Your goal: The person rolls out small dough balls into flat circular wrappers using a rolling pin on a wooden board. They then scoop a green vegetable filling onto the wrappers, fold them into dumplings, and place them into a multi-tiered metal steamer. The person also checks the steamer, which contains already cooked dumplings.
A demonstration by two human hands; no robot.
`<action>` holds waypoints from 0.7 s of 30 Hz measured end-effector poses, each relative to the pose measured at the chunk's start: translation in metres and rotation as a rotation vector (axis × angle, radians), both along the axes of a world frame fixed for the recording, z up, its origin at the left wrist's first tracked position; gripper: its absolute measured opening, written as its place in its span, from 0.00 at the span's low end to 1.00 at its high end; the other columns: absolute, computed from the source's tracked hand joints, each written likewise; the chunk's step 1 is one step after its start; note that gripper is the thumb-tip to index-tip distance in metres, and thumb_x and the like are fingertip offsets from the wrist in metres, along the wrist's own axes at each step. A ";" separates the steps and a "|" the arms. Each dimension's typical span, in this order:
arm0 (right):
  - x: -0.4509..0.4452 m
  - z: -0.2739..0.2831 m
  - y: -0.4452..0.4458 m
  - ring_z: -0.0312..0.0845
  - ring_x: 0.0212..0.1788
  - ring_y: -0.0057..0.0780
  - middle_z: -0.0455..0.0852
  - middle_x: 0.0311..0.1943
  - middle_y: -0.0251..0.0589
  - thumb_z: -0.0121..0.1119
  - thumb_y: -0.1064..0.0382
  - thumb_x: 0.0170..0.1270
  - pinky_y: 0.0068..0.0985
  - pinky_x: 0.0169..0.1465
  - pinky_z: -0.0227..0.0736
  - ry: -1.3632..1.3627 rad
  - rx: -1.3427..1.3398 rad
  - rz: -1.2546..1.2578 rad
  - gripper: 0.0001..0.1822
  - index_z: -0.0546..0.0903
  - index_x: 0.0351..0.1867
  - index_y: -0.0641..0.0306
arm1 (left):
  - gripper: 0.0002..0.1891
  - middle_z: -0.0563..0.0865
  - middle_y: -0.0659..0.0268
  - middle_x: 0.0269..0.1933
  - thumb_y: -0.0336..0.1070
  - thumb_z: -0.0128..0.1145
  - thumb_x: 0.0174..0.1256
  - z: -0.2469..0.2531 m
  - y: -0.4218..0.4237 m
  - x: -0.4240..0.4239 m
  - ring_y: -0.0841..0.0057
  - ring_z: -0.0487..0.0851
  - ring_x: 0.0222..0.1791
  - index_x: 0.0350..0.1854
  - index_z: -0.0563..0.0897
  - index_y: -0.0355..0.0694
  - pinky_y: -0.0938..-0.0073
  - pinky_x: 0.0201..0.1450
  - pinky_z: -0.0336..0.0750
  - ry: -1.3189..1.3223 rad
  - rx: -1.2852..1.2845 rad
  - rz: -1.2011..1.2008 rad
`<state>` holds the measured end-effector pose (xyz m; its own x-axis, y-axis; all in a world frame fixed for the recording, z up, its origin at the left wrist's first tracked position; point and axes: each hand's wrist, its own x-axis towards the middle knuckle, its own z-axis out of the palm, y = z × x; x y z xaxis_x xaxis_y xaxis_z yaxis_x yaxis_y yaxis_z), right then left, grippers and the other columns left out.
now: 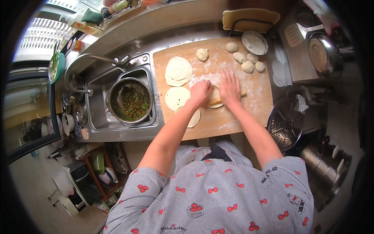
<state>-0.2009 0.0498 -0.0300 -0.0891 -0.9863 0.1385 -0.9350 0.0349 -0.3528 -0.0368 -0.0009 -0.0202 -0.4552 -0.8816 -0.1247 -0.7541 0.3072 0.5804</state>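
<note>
A round of dough lies on a large floured wooden board, with a slim wooden rolling pin across it. My left hand is curled at the round's left edge and appears to grip it; its fingertips are hidden. Flat and with fingers stretched forward, my right hand presses its palm on the pin, whose right end sticks out past it. Several rolled sheets of dough lie left of my hands, one partly under my left forearm. A single dough ball sits beyond them.
Several dough balls and a bowl of flour occupy the board's far right. To the left, a metal pot of chopped green filling stands in the sink below a curved faucet. A perforated steamer plate stands off the board's right edge.
</note>
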 end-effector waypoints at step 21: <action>-0.004 -0.005 -0.013 0.52 0.77 0.50 0.62 0.75 0.45 0.52 0.59 0.63 0.46 0.79 0.43 0.092 0.022 -0.041 0.35 0.63 0.74 0.63 | 0.11 0.88 0.47 0.38 0.38 0.55 0.60 0.018 0.006 -0.004 0.50 0.86 0.41 0.36 0.85 0.37 0.52 0.47 0.79 -0.105 0.239 -0.076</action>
<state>-0.2053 0.0369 -0.0354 -0.1178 -0.9849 0.1267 -0.9610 0.0809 -0.2643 -0.0408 0.0047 -0.0027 -0.4928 -0.7853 -0.3747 -0.7937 0.2292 0.5635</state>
